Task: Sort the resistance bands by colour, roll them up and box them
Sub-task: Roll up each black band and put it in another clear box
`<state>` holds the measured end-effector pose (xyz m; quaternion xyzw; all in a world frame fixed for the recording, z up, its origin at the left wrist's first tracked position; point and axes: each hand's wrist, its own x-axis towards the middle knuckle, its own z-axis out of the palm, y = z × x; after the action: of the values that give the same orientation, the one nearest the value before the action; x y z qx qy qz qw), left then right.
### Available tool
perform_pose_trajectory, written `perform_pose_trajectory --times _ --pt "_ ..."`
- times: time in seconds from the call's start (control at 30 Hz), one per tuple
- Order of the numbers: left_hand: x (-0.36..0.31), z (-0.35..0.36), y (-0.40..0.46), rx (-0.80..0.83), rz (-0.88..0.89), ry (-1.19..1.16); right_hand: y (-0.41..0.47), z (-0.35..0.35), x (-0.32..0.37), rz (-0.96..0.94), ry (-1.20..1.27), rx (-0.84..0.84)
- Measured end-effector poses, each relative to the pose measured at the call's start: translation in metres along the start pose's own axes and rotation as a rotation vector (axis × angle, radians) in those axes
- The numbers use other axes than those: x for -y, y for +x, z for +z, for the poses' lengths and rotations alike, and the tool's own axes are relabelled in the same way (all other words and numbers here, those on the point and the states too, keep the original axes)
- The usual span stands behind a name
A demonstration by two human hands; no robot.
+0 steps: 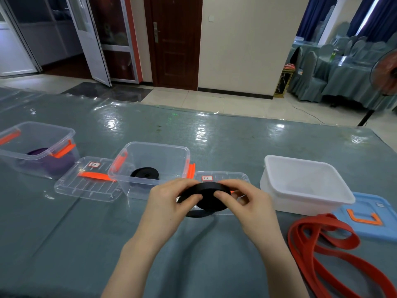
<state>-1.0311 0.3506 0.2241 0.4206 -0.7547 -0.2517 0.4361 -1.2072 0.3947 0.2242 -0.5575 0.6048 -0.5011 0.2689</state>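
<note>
Right now both hands — left hand (171, 201), right hand (242, 201) — pinch the black band roll (209, 193) just before the clear box (150, 166); its loose tail (198, 214) could let the coil spring open if the fingers ease.

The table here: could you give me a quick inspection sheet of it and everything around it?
Surface: table under grey-green cloth with glossy clear cover.
Job's things: black band half rolled; black roll in middle box; purple bands in left box; white box; red bands loose.
Clutter: clear lids, blue lid.
Grippers: left hand and right hand grip the black band.
Cables: floor cable.
Surroundings: door, fan, covered chairs.
</note>
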Motion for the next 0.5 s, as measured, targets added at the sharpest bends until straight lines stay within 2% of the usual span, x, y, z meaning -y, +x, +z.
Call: perform_pose_trajectory --times 0.17,0.27,0.33,0.43,0.5 --pt "-0.002 0.000 0.002 0.017 -0.239 -0.349 0.001 0.003 0.003 0.138 0.379 -0.095" --pt "0.001 0.002 0.002 -0.001 -0.336 -0.430 -0.001 0.007 0.000 0.194 0.422 -0.063" --pt "0.003 -0.001 0.000 -0.007 -0.363 -0.430 -0.001 0.004 -0.002 0.194 0.366 0.015" --pt "0.004 -0.007 0.000 0.042 -0.296 -0.295 0.001 -0.005 -0.007 0.054 -0.018 0.119" --pt "0.001 -0.007 0.001 0.073 -0.246 -0.209 0.006 -0.005 -0.006 -0.017 -0.142 0.148"
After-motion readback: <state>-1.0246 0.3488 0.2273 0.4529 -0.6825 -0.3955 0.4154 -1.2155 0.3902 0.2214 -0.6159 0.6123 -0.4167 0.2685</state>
